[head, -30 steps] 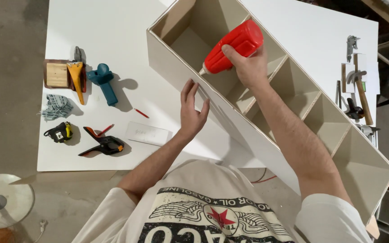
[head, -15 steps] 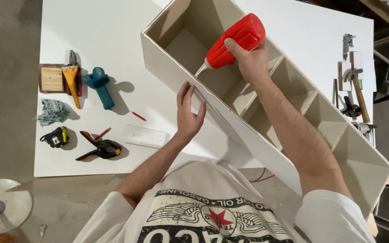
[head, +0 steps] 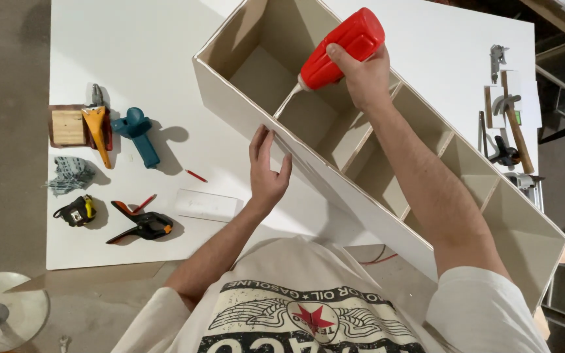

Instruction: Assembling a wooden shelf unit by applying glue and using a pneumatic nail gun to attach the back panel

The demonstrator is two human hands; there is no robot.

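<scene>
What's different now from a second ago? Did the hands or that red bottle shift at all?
Barely anything. The right hand keeps its hold on the red glue bottle, nozzle still tipped down into the shelf unit; it sits slightly higher and farther right in view. The left hand stays against the unit's front edge. The tools on the white table lie as before.

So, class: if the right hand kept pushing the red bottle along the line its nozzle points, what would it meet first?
The right hand aims the red bottle down-left; the nozzle would probably meet the shelf unit near its upper edge first, though depth is unclear.
</scene>
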